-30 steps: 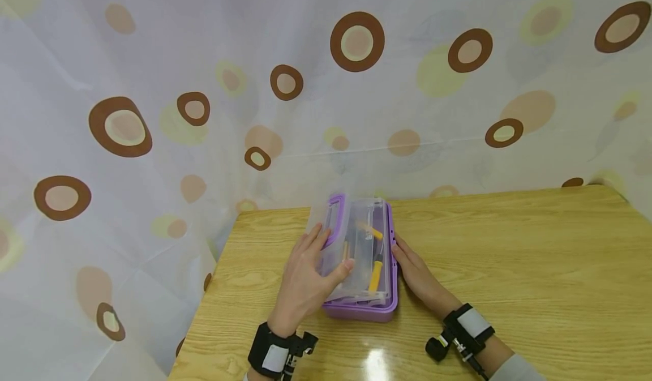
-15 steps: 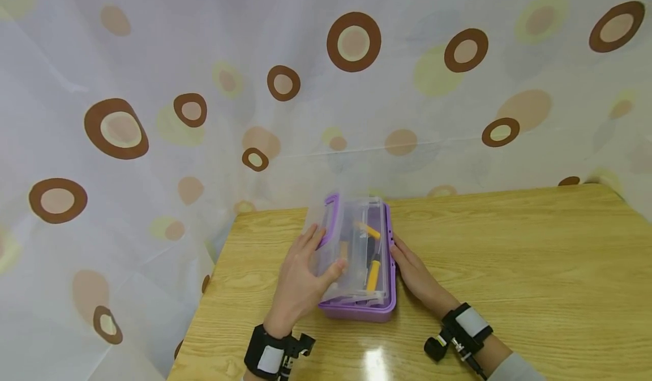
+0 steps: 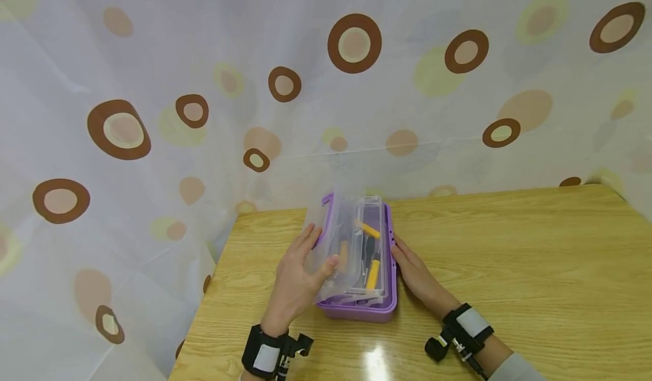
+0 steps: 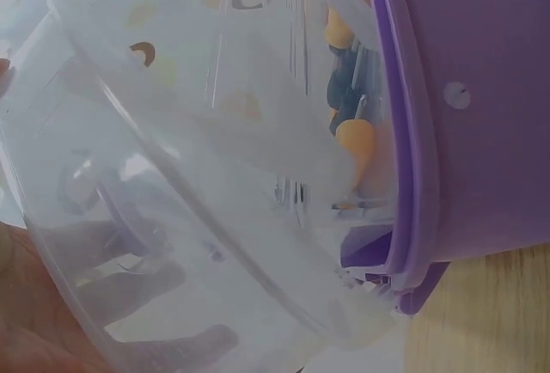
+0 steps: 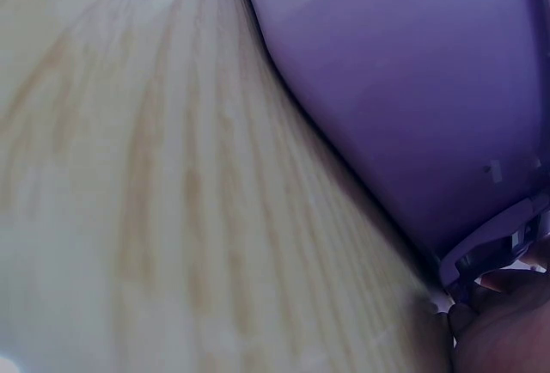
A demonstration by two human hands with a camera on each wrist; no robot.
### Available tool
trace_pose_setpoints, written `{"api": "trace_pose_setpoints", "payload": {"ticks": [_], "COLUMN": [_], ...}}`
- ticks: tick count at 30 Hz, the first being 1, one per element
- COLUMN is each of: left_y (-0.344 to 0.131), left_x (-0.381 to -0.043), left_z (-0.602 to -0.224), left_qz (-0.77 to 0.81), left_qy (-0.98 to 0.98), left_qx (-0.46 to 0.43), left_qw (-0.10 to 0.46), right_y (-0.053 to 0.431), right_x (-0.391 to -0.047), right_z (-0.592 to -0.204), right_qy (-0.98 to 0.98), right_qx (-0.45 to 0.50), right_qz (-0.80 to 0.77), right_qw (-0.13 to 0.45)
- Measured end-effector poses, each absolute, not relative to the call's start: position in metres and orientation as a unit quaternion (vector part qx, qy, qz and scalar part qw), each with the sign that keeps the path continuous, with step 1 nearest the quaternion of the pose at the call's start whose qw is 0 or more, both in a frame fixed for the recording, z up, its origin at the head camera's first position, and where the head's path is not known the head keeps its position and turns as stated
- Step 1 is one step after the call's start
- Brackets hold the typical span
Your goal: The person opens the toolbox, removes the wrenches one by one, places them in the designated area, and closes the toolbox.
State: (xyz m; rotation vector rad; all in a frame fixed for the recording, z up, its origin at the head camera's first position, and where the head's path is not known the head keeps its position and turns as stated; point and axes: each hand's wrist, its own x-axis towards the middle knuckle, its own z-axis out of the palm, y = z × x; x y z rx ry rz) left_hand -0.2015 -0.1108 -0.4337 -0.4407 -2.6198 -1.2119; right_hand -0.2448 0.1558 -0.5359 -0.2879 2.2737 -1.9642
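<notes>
A purple toolbox (image 3: 359, 312) stands on the wooden table with its translucent lid (image 3: 321, 276) tilted up to the left. My left hand (image 3: 295, 282) holds the lid, thumb over its near part and fingers by the purple carrying handle (image 3: 330, 214). Through the clear plastic in the left wrist view, its fingers (image 4: 129, 291) show. My right hand (image 3: 417, 273) rests against the box's right side, fingers extended, beside a purple latch (image 5: 494, 240) in the right wrist view. Inside, a clear tray (image 3: 377, 202) holds a yellow-handled tool (image 3: 373, 274), a dark-handled screwdriver (image 3: 369, 248) and another yellow handle (image 3: 370, 231).
The wooden table (image 3: 509, 268) stretches away to the right of the box. Behind and to the left hangs a white curtain (image 3: 305, 30) with brown and yellow circles. Wrist-worn cameras (image 3: 437, 347) stick out inward from both straps.
My left hand has moved left with the lid, which tilts further up and uncovers more of the tray and its tools. The right hand keeps its place on the box.
</notes>
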Motion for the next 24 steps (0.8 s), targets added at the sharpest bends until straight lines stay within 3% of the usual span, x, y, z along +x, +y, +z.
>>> {"api": "trace_pose_setpoints", "payload": {"ticks": [17,24], "left_y": [-0.1185,-0.1193], "left_x": [-0.2046,-0.205], "left_z": [-0.4363,-0.4374], "left_qz": [-0.447,-0.448], "left_qy": [-0.872,-0.871], "left_qx": [-0.16,-0.162], "left_qw": [0.118,0.119], "right_y": [0.1569,0.1598], "right_x": [-0.2458,-0.2473], "right_z": [-0.5376,-0.536], "right_qy": [0.745,0.749], "right_qx": [-0.101,-0.107], "right_qz": [-0.656,-0.648], "right_qw": [0.061,0.092]}}
